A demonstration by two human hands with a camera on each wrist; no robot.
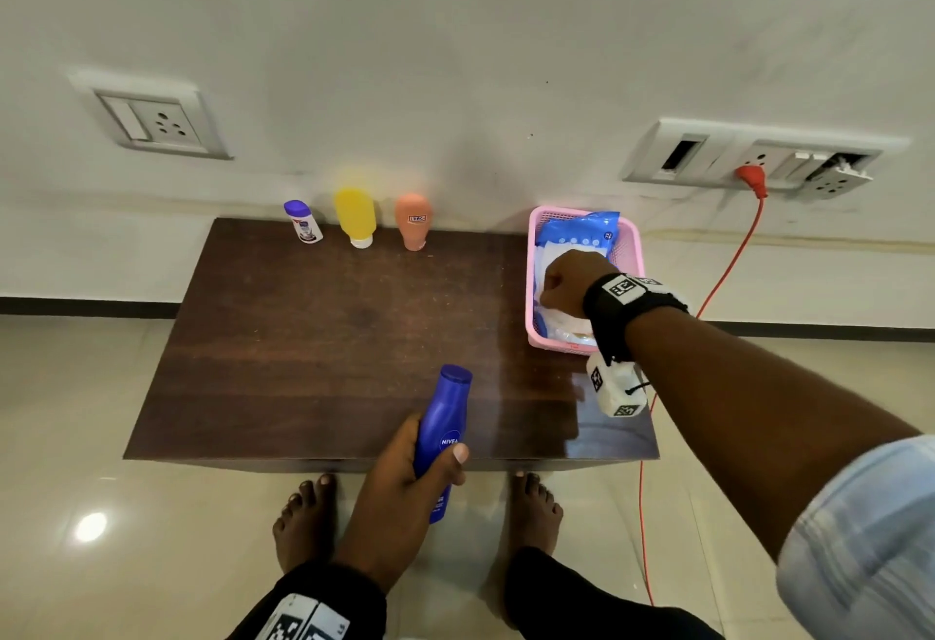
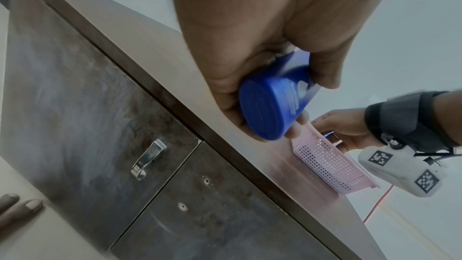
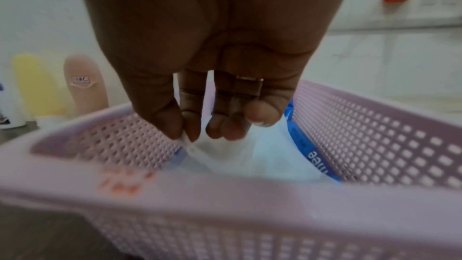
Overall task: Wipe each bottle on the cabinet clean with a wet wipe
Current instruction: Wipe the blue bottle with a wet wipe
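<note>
Right wrist view: right hand (image 3: 212, 62) grip pinches wipe (image 3: 225, 151) in basket (image 3: 375, 126) at 2 o'clock; pull slowly, single sheet; left hand (image 1: 405, 467) grips blue bottle (image 1: 442, 429).

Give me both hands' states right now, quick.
Left hand: closed around the blue bottle.
Right hand: fingers pinching a white wet wipe in the pink basket.

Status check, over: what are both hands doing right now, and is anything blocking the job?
Left hand grips blue bottle at cabinet front. Right hand pinches white wipe inside pink basket. Three bottles wait by wall. Nothing blocking.
</note>
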